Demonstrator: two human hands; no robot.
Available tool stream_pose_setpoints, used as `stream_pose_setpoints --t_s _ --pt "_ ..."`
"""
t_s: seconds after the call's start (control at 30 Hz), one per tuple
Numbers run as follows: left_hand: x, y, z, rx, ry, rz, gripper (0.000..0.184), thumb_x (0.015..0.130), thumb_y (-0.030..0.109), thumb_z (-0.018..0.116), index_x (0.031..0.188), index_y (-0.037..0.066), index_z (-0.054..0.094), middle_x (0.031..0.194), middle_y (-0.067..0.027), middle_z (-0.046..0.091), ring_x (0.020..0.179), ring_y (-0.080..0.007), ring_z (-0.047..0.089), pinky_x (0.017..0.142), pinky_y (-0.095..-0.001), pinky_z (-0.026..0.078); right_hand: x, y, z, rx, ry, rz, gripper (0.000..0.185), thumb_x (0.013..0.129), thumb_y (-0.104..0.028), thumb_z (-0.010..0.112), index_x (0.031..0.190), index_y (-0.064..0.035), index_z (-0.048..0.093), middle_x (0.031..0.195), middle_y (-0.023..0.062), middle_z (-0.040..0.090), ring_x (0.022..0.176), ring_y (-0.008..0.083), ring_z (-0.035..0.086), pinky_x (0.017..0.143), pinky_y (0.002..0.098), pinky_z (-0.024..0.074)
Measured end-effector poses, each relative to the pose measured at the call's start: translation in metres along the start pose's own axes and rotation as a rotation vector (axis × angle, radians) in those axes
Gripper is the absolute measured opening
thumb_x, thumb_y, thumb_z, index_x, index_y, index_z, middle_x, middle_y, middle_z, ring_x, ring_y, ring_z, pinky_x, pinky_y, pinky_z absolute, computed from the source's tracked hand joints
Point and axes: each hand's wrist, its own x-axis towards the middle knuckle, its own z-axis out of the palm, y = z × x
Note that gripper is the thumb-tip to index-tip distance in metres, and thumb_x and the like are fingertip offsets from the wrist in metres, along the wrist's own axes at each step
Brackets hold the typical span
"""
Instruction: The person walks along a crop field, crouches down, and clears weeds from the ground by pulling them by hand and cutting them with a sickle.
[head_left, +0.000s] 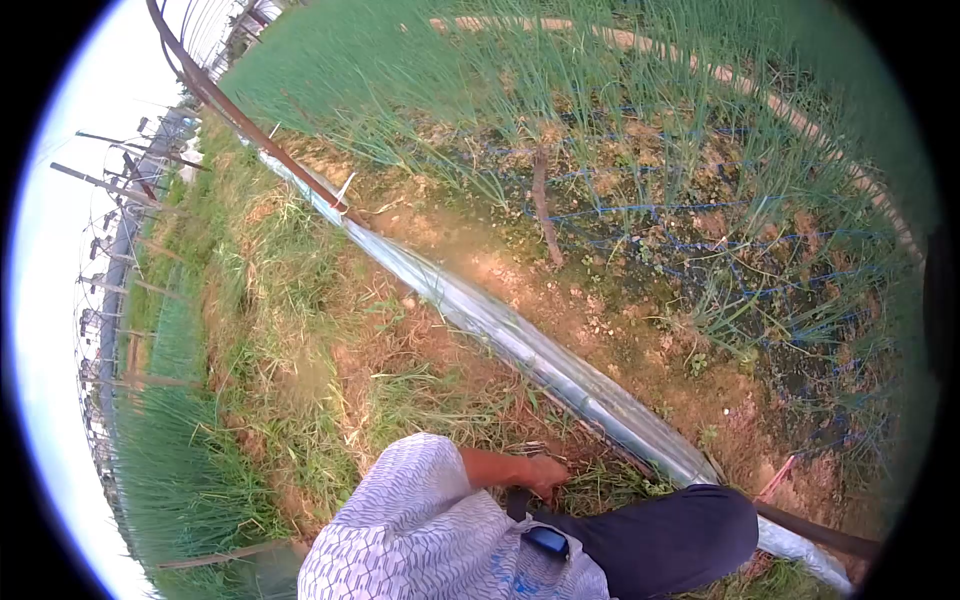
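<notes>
My left hand [546, 477] reaches down into cut grass and weeds [600, 486] close to my knee. Its fingers point downward and are partly hidden, so I cannot make out whether they grip anything. Just below the wrist is a small dark shape [517, 503] that I cannot identify. Beside the hand, on its right, runs a long strip of clear plastic sheeting [520, 345], rolled along the ground. My right hand is out of sight.
A rusty metal pipe [250, 128] arches up at the upper left, with a white tie on it. Beyond the plastic, green onion-like plants [560, 80] grow among blue strings [700, 207]. A brown stick [543, 205] stands there. My dark-trousered knee [690, 530] is at lower right.
</notes>
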Motion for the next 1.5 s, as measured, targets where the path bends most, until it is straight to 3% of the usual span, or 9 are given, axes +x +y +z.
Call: stream_pose_setpoints --t_s 0.03,0.3,0.63,0.9,1.03,1.27,1.37,1.43,1.5 --pt "-0.003 0.002 -0.003 -0.021 -0.023 0.017 0.050 0.064 0.033 0.079 0.102 0.005 0.063 0.096 -0.0184 0.065 0.092 -0.0369 0.063 0.075 -0.0465 0.051 -0.003 -0.007 0.007 -0.033 -0.018 -0.033 0.065 0.091 -0.047 0.051 0.143 -0.0123 0.033 0.137 0.0204 0.044 0.117 0.0380 0.050 0.103 0.0494 0.0367" --pt "0.010 0.043 -0.067 0.229 -0.254 0.165 0.034 0.081 0.026 0.063 0.109 0.007 0.059 0.100 -0.0210 0.064 0.094 -0.0388 0.061 0.077 -0.0440 0.048 -0.032 -0.006 -0.052 0.751 0.416 -0.128 0.028 0.091 -0.033 0.060 0.087 -0.0071 0.053 0.061 -0.0052 0.038 0.052 0.0078 0.040 0.054 0.0272 0.0409" --pt "0.065 0.195 -0.162 0.207 -0.053 -0.279 0.042 0.083 0.036 0.063 0.101 -0.002 0.062 0.095 -0.0196 0.066 0.081 -0.0295 0.063 0.073 -0.0364 0.050 0.044 -0.002 -0.147 0.669 0.631 -0.266 0.021 0.086 -0.012 0.062 0.075 -0.0122 0.044 0.059 -0.0053 0.037 0.044 0.0064 0.032 0.041 0.0241 0.0299" --pt "0.154 0.252 -0.113 -0.536 -0.505 -0.332 0.050 0.087 0.047 0.059 0.101 -0.001 0.063 0.097 -0.0147 0.065 0.079 -0.0160 0.060 0.075 -0.0321 0.050 0.106 0.042 -0.296 -0.065 0.842 -0.161 0.025 0.079 -0.025 0.067 0.088 -0.0032 0.059 0.061 -0.0010 0.048 0.047 0.0091 0.045 0.043 0.0268 0.0379" --pt "0.147 0.248 -0.101 -0.690 -0.404 -0.372 0.043 0.093 0.040 0.053 0.101 -0.001 0.063 0.104 -0.0175 0.064 0.085 -0.0224 0.062 0.081 -0.0367 0.051 0.098 0.093 -0.295 -0.508 0.856 0.076 0.027 0.077 -0.032 0.064 0.085 -0.0064 0.061 0.067 0.0027 0.054 0.061 0.0142 0.052 0.058 0.0320 0.0420" --pt "0.121 0.275 -0.095 -0.979 -0.194 -0.372 0.045 0.096 0.040 0.045 0.099 -0.002 0.062 0.104 -0.0208 0.063 0.090 -0.0289 0.062 0.082 -0.0421 0.051 0.164 0.161 -0.319 -0.419 0.707 0.320 0.033 0.077 -0.030 0.061 0.094 -0.0026 0.058 0.078 0.0120 0.060 0.073 0.0257 0.058 0.069 0.0373 0.0453" --pt "0.114 0.295 -0.085 -1.012 -0.146 -0.344 0.045 0.096 0.039 0.044 0.098 -0.002 0.062 0.103 -0.0212 0.063 0.090 -0.0295 0.062 0.082 -0.0426 0.050 0.217 0.185 -0.346 -0.767 0.725 0.136 0.037 0.080 -0.026 0.060 0.109 -0.0041 0.053 0.085 0.0130 0.060 0.077 0.0256 0.059 0.070 0.0375 0.0463" --pt "0.108 0.310 -0.077 -1.036 -0.113 -0.333 0.045 0.096 0.039 0.043 0.098 -0.002 0.062 0.103 -0.0215 0.063 0.090 -0.0299 0.062 0.082 -0.0430 0.050 0.247 0.168 -0.349 -1.333 0.795 -0.531 0.039 0.080 -0.015 0.060 0.117 -0.0060 0.049 0.100 0.0141 0.060 0.088 0.0304 0.059 0.076 0.0394 0.0471" --pt "0.101 0.326 -0.072 -1.056 -0.083 -0.339 0.045 0.097 0.039 0.043 0.097 -0.002 0.061 0.103 -0.0217 0.063 0.091 -0.0303 0.062 0.083 -0.0433 0.050 0.280 0.157 -0.341 -1.268 0.633 -0.562 0.035 0.076 -0.009 0.061 0.110 -0.0071 0.055 0.110 0.0141 0.058 0.102 0.0304 0.055 0.082 0.0405 0.0462"
